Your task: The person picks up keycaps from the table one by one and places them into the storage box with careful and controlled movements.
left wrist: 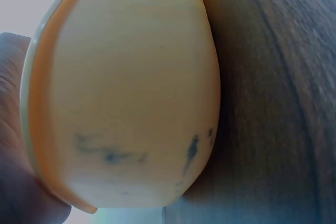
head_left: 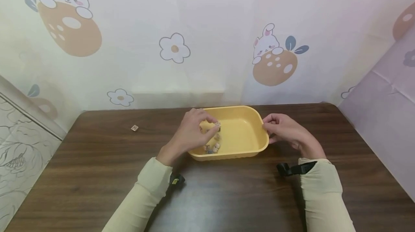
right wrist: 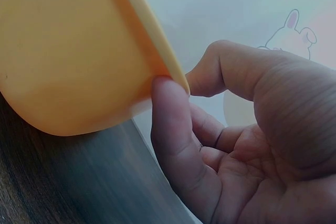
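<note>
A yellow plastic basin (head_left: 241, 134) stands on the wooden table, toward its back edge. Over the basin's left side, my left hand (head_left: 192, 131) pinches a small pale block with a printed face (head_left: 218, 125) between thumb and forefinger. Several small blocks (head_left: 216, 147) lie below it on the basin floor, partly hidden by that hand. At the other end, my right hand (head_left: 288, 131) pinches the basin's rim (right wrist: 152, 30) with thumb and forefinger. In the left wrist view, the basin's outer wall (left wrist: 131, 77) hides the fingertips.
A single small block (head_left: 134, 128) lies on the table (head_left: 97, 174) to the left of the basin. Behind the table's back edge hangs a pale wall covering (head_left: 214, 44) with rabbit and flower prints. Black straps (head_left: 296, 169) circle the wrists.
</note>
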Demonstrator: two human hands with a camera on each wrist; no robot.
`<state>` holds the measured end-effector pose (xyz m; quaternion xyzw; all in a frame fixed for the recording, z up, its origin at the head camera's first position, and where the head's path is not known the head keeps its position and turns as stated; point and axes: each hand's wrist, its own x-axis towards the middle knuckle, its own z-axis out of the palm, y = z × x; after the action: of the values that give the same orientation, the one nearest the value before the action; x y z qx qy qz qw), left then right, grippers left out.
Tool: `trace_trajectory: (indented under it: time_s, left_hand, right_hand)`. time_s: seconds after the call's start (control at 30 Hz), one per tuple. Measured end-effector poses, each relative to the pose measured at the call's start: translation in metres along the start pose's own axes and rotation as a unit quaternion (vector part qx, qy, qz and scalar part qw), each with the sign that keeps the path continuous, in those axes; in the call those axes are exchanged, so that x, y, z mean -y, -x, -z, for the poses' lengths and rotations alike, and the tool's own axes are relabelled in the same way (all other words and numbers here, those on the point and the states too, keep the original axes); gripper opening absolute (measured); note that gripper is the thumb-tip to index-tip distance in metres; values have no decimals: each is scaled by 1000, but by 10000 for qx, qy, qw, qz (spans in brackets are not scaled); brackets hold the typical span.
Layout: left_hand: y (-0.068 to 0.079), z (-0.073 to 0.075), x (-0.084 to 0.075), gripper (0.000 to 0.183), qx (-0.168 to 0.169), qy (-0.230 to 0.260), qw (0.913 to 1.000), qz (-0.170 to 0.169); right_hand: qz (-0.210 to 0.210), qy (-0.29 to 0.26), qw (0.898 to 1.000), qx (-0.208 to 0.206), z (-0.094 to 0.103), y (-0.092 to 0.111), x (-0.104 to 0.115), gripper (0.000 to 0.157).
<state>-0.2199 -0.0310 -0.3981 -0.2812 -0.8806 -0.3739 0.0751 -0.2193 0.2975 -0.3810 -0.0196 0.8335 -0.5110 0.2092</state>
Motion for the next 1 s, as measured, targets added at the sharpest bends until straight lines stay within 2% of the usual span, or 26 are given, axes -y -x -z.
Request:
trace_trajectory:
  time_s: [0.27,0.6,1.0]
  left_hand:
    - [1,-3,4,21,53,10,10000,24]
    - [1,-1,4,24,-55,-28,10000,-65]
    - [2,2,2,24,-9,-35,10000,63]
  right_hand:
    - [-18,39,10000,-29,-2,-1,-2,39]
    - [-23,134,9999,-33,-1,-2,3,40]
    - [-22,114,9999,-51,1,-1,0,39]
